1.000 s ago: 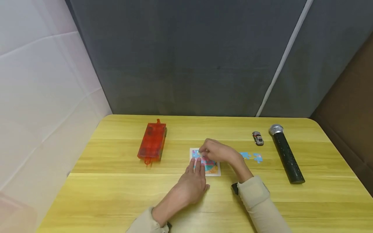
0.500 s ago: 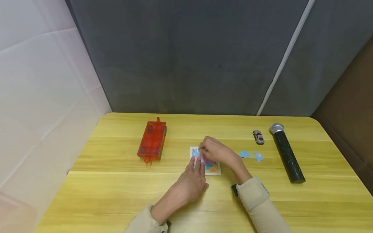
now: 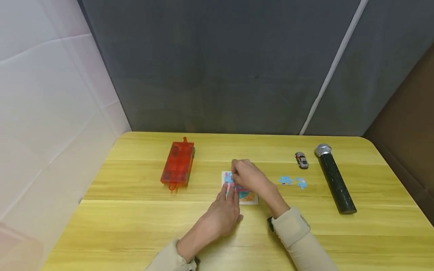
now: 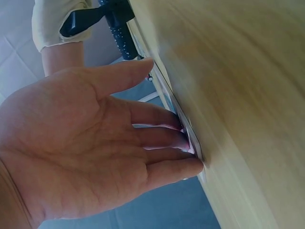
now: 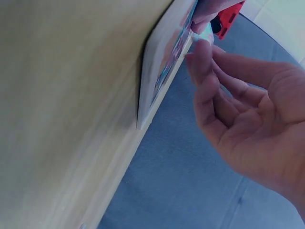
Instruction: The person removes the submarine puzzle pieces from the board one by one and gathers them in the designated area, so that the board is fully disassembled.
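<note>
A small jigsaw puzzle in a white-bordered tray (image 3: 251, 201) lies on the table, partly covered by both hands. My left hand (image 3: 223, 215) rests its straight fingers on the puzzle's lower left; the left wrist view shows the fingertips touching it. Over the upper part, my right hand (image 3: 249, 175) pinches a light blue puzzle piece (image 5: 206, 33) between thumb and curled fingers. That piece stands tilted at the puzzle's surface, mostly hidden by the fingers. Two loose blue puzzle pieces, one (image 3: 286, 180) nearer and another (image 3: 301, 183) farther right, lie beside the tray.
A translucent red plastic case (image 3: 178, 162) stands left of the puzzle. At the right lie a small toy car (image 3: 301, 160) and a black microphone (image 3: 335, 180) with a silver head. A grey partition (image 3: 217, 75) rises behind the table.
My right hand has turned slightly and shifted a little at the puzzle's upper part, still pinching the piece. The left hand stays in place on the puzzle.
</note>
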### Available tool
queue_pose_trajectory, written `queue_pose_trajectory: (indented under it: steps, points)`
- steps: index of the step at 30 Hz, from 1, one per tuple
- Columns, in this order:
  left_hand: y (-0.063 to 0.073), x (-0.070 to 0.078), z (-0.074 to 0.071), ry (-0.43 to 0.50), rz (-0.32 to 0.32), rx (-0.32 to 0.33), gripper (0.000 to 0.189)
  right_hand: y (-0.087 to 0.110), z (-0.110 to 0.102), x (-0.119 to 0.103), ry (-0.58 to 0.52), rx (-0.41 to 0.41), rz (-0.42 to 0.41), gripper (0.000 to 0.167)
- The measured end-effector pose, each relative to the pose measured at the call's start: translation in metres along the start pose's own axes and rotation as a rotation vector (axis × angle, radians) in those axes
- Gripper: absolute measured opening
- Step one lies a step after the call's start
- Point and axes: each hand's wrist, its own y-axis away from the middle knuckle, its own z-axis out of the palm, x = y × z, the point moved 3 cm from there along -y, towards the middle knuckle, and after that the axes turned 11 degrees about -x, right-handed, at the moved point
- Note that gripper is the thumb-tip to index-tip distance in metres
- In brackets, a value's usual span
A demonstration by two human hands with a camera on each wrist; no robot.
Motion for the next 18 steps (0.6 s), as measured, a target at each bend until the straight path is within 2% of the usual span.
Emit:
queue_pose_trajectory:
  steps: [4,6,11,14,18]
  points:
    - [0.001,0.001,0.001,-0.021,0.005,0.006,0.082,0.0,0.0,-0.003,0.0,0.043,0.038,0.01]
    - [0.005,0.002,-0.003,0.008,0.01,-0.001,0.081,0.0,0.0,-0.003,-0.01,0.056,0.049,0.01]
    - [0.028,0.008,-0.03,0.036,-0.018,-0.024,0.077,0.004,-0.013,0.008,-0.095,0.038,0.076,0.01]
    - [0.042,0.012,-0.047,-0.016,-0.044,-0.03,0.074,0.012,-0.029,0.024,-0.142,0.031,0.087,0.011]
    - [0.051,0.014,-0.058,-0.029,-0.044,-0.036,0.072,0.026,-0.048,0.05,-0.184,-0.035,0.099,0.014]
